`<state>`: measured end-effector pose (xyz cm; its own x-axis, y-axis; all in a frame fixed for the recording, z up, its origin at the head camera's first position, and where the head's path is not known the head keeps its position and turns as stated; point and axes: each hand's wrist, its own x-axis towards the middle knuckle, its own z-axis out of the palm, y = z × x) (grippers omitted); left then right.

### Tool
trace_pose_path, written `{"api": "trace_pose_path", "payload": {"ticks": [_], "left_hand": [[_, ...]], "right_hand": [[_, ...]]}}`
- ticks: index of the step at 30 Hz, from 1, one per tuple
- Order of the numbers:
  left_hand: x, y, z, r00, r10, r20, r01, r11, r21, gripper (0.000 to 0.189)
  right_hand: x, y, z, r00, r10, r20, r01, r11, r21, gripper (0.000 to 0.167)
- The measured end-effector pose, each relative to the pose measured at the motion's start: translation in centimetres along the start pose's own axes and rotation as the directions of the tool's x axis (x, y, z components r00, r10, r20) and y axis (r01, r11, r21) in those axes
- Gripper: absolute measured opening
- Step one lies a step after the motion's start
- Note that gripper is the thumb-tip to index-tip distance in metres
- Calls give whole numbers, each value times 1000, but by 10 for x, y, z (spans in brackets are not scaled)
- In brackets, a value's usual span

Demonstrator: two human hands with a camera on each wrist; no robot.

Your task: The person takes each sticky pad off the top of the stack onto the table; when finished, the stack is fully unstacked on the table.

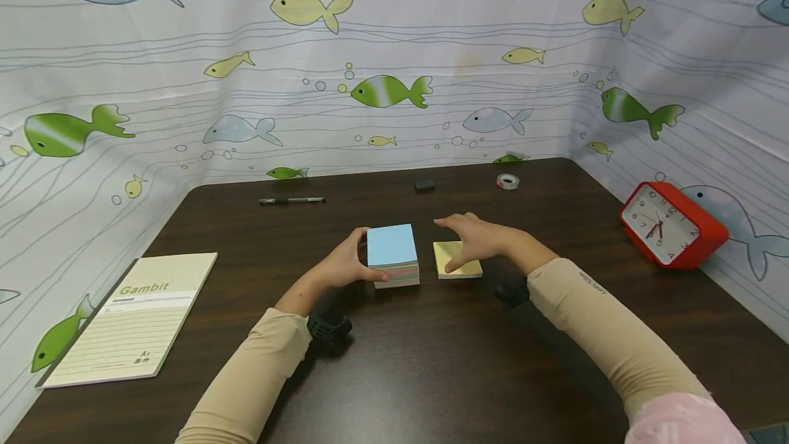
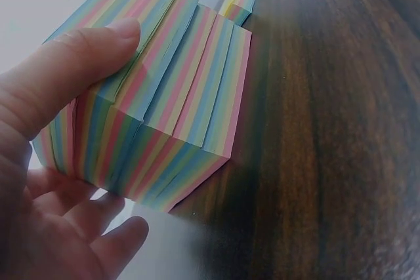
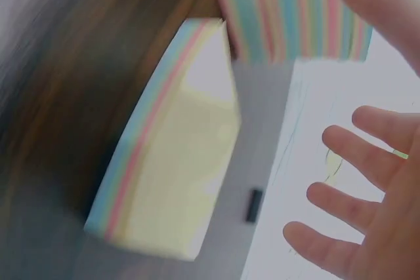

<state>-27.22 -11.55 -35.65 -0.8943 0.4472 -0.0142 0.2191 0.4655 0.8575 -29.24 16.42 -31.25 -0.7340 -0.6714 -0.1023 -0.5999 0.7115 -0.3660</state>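
The long sleeves [image 1: 253,375] are beige, the right one marked with dark lettering [image 1: 592,283] and meeting pink cloth [image 1: 681,420]. Both wrist straps [image 1: 329,328] are black.

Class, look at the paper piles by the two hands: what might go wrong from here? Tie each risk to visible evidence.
1. The tall, blue-topped block of striped paper pads might slide apart: its layers' edges are uneven in the left wrist view, and the left hand grips it from one side.
2. The right hand, spread over the low, yellow-topped square paper pad, might knock that pad askew.
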Motion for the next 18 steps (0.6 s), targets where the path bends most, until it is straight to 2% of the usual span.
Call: {"api": "trace_pose_path", "payload": {"ticks": [3,9,18], "left_hand": [[-1,1,-1,1000,2,-2,-2,1000,-18,101],[1,2,-1,999,45,19,-43,997,-70,90],[2,3,-2,998,46,54,-40,994,-101,85]], "right_hand": [[8,-17,-4,1000,-21,-2,21,999,34,95],[31,-41,-3,998,-59,-8,59,998,4,95],[51,-53,5,998,-53,29,54,998,-26,93]]}}
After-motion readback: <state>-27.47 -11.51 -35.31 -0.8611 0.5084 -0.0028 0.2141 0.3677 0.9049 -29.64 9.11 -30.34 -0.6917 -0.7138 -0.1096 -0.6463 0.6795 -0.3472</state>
